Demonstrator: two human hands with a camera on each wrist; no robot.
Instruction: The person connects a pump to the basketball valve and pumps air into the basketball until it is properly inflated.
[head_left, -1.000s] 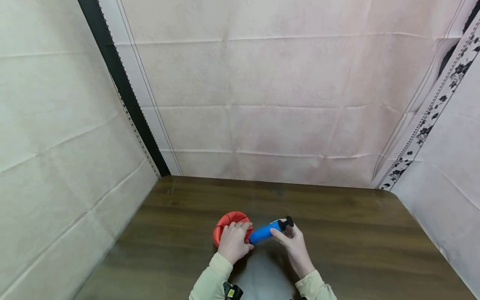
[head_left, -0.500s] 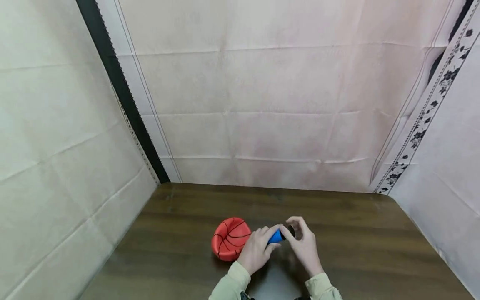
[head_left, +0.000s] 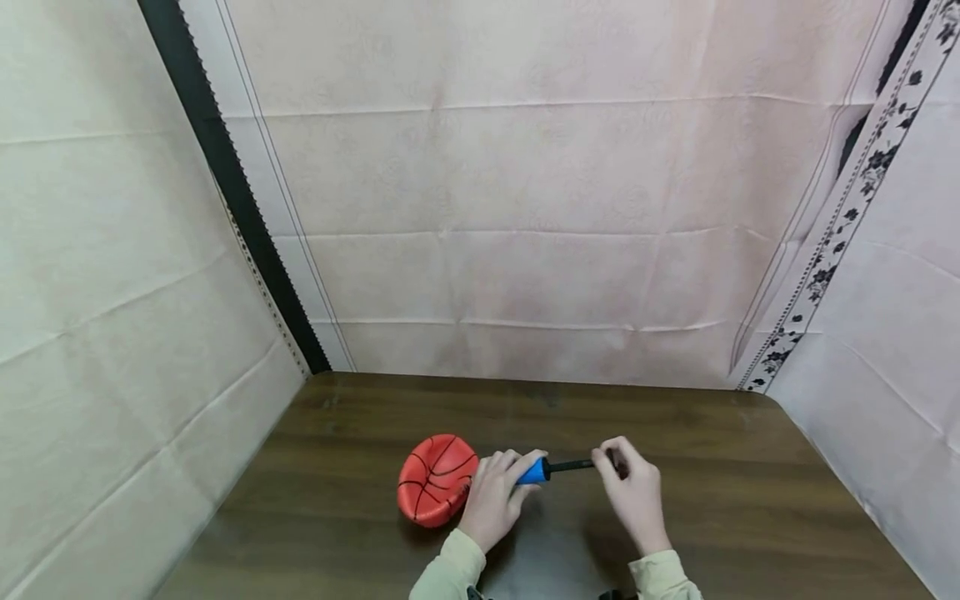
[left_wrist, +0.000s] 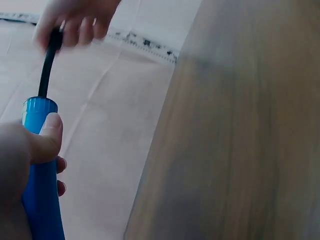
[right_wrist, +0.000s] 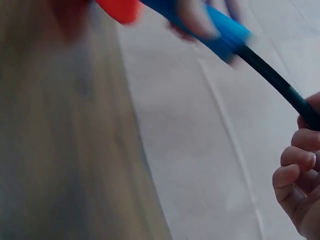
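Inside the curled left hand [head_left: 493, 498] was the blue pump [head_left: 533, 472]; its black rod [head_left: 572, 466], newly drawn out, reached the right hand [head_left: 633, 492], which pinched its handle [left_wrist: 55, 39]. Just left of the left hand sat a red ball [head_left: 435, 483].

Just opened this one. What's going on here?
A person has both hands on a blue pump: the left hand is wrapped around its barrel, and the right hand holds the black handle at the other end. The black rod stands out of the barrel, bare between the two hands. A red ball with black lines, its surface sunken, is just beyond the left hand, over the wooden table. Whether ball and pump are joined is hidden behind that hand.
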